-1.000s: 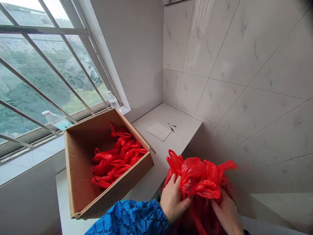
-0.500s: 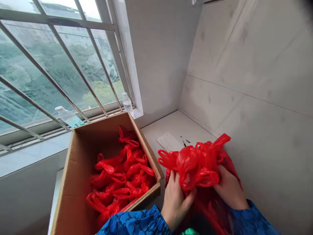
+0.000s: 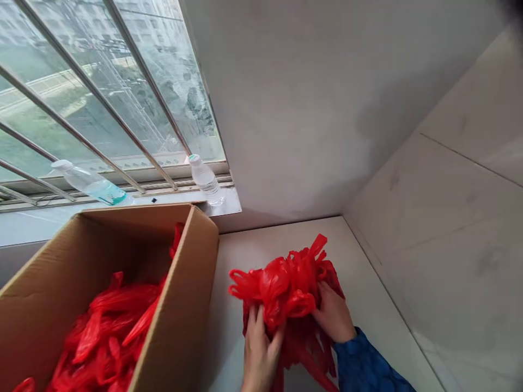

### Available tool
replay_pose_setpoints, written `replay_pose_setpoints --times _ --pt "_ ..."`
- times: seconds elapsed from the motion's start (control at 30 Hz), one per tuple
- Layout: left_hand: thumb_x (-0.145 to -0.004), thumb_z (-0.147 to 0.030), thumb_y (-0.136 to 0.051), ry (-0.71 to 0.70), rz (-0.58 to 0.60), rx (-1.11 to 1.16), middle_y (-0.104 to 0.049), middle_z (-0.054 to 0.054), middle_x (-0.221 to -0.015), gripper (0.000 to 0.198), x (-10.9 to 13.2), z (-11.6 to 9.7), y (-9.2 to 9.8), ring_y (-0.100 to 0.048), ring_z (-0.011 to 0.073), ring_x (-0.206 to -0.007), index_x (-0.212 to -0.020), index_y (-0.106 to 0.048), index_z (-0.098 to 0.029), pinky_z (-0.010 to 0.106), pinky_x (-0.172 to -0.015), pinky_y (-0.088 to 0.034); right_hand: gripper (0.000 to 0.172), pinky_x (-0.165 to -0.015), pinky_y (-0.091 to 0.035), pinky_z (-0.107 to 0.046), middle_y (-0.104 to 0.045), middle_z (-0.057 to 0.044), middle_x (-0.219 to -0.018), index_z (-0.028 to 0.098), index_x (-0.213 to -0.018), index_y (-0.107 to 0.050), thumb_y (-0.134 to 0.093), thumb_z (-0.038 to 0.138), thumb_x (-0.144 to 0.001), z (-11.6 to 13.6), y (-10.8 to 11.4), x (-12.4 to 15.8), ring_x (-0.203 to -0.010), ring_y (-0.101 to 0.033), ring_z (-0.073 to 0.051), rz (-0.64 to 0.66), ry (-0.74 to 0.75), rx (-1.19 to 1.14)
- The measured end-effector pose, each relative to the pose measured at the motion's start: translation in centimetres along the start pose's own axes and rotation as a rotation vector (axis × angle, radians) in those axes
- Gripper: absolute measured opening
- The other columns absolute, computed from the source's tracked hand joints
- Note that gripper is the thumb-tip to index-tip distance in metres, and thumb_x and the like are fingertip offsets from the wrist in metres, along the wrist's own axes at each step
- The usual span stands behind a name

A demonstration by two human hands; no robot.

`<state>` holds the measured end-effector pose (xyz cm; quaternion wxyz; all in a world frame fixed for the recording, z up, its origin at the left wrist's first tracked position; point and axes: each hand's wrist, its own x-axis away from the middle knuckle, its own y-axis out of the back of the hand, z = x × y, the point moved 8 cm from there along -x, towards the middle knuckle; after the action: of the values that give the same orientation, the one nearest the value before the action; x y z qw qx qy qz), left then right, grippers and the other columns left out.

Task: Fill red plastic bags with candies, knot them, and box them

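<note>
Both hands are closed on a bunch of red plastic bags (image 3: 288,288) held just above the white tabletop (image 3: 368,305). The left hand (image 3: 259,351) comes up from below with its fingers (image 3: 254,321) pressed against the near left side of the bunch and the thumb curled into the plastic, so it has a firm hold. The right hand (image 3: 333,316) grips the bunch from the opposite side, fingers bent into the folds, with a blue patterned sleeve (image 3: 363,365) running back from its wrist. The bunch sits between the two hands, its looped handles spreading out to the left and upward, while loose red plastic hangs down below the hands toward the near edge. Just left of the left hand stands an open cardboard box (image 3: 180,305), its near wall close to the bunch but not touching it; inside lie more red bags (image 3: 106,326), heaped and crumpled. Beyond the box, well away from the hands, a window sill (image 3: 229,204) carries a clear water bottle (image 3: 206,182) standing upright, and farther left a second bottle (image 3: 87,182) with bluish liquid lies tilted behind the window bars (image 3: 134,130). To the right of the right hand rises a pale tiled wall (image 3: 449,228).
</note>
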<state>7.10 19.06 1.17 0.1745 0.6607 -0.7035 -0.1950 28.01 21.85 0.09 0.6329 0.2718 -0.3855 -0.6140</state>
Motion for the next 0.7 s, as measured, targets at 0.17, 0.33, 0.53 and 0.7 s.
replay_pose_setpoints --times 0.17,0.33,0.53,0.7 --pt "-0.090 -0.024 -0.053 -0.061 -0.008 0.003 -0.059 0.012 -0.115 0.025 -11.5 -4.4 -6.3 -0.060 0.0281 -0.109 -0.112 -0.062 -0.018 0.044 -0.095 -0.049 0.041 -0.084 -0.052 -0.039 -0.062 -0.018 -0.124 0.011 -0.122 -0.060 -0.056 0.029 -0.086 -6.5 5.0 -7.7 -0.106 -0.067 -0.033 -0.081 -0.115 0.118" --pt "-0.086 -0.027 -0.063 -0.130 0.075 -0.002 -0.056 0.016 -0.134 0.057 -18.6 -6.7 -11.8 -0.053 0.0305 -0.126 -0.140 -0.047 -0.017 0.047 -0.106 -0.043 0.041 -0.083 -0.051 -0.039 -0.062 -0.019 -0.119 0.011 -0.124 -0.058 -0.052 0.034 -0.090 -12.3 8.7 -13.0 -0.104 -0.067 -0.033 -0.162 -0.208 0.171" --pt "-0.088 -0.028 -0.060 -0.124 0.078 -0.057 -0.041 0.018 -0.151 0.070 -16.3 -5.9 -10.6 -0.036 0.0324 -0.143 -0.151 -0.033 -0.018 0.053 -0.117 -0.031 0.066 -0.085 -0.053 -0.045 -0.051 -0.024 -0.133 0.010 -0.147 -0.037 -0.042 0.050 -0.094 -16.8 9.4 -11.9 -0.111 -0.063 -0.037 -0.231 -0.266 0.179" --pt "-0.088 -0.022 -0.055 -0.036 0.218 -0.097 -0.060 0.012 -0.129 0.050 -4.5 -0.6 -8.4 -0.065 0.0224 -0.108 -0.137 -0.050 -0.026 0.038 -0.094 -0.054 0.082 -0.093 -0.049 -0.057 -0.044 -0.033 -0.138 0.002 -0.141 -0.047 -0.035 0.065 -0.091 -18.0 8.9 -7.1 -0.124 -0.052 -0.048 -0.458 -0.129 0.229"
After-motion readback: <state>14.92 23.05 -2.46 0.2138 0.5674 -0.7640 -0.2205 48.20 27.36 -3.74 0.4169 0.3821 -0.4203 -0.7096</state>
